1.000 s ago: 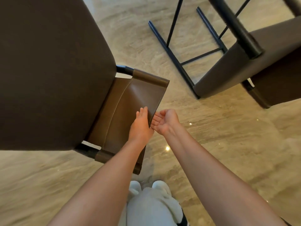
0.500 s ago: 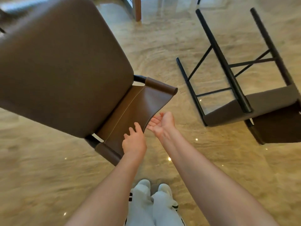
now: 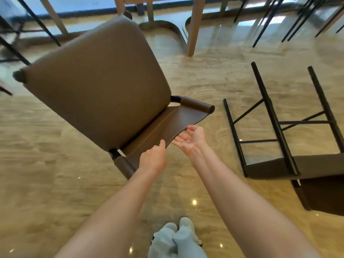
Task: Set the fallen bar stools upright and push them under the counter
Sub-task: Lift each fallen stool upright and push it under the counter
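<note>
Stool [image 3: 96, 81] number one stands just ahead of me, left of centre, with its brown seat facing up. Its legs are hidden under the seat, so I can't tell whether every foot is on the floor [image 3: 46, 164]. The leather backrest [image 3: 167, 123] is on its near side, and both my hands are at its edge. My left hand [image 3: 153, 161] touches the edge with the thumb, but the fingers are out of sight and I can't tell whether they grip. My right hand [image 3: 189, 140] lies palm up and relaxed, fingers straight and slipping beneath the leather, holding nothing. I judge this as the end of righting the stool, with the push not yet begun. Next I'd want flat palms on the backrest and a straight shove toward the far wooden leg [image 3: 193, 27], which I take for the counter's support. The second stool [image 3: 279, 127] lies on its side to the right, well apart, legs pointing away, awaiting its turn.
</note>
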